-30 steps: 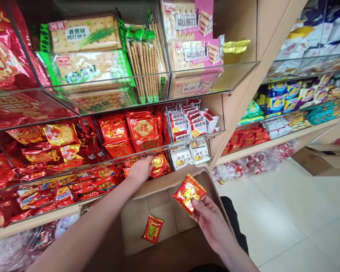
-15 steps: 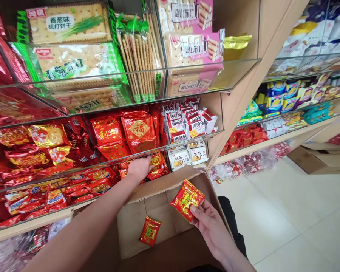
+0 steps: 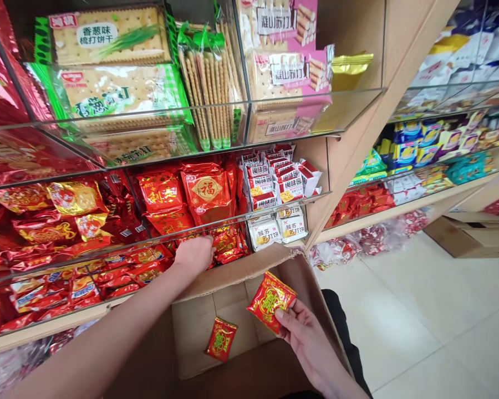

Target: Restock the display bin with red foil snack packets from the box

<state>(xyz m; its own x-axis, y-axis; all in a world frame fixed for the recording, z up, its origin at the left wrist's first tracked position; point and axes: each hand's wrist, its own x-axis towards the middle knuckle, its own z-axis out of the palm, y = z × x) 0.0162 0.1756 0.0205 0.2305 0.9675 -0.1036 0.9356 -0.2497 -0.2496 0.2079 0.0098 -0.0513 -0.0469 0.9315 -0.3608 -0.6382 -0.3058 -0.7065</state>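
My right hand (image 3: 305, 338) pinches a small red and gold snack packet (image 3: 270, 300) above an open cardboard box (image 3: 241, 271). A second red packet (image 3: 220, 339) lies on the box floor. My left hand (image 3: 193, 255) reaches into the lowest glass-fronted shelf bin, resting among a heap of red foil packets (image 3: 228, 244); its fingers are hidden, so I cannot see whether it grips one. The box stands right below that bin.
Glass shelves above hold green cracker packs (image 3: 108, 94), pink cracker packs (image 3: 283, 66), red foil bags (image 3: 208, 191) and white boxed snacks (image 3: 274, 183). A wooden shelf side (image 3: 357, 149) divides off more goods to the right. Another cardboard box (image 3: 469, 235) sits on the pale tiled floor (image 3: 419, 321).
My left hand has slid a little left and down in the bin. My right hand with its packet has dropped slightly lower over the box.
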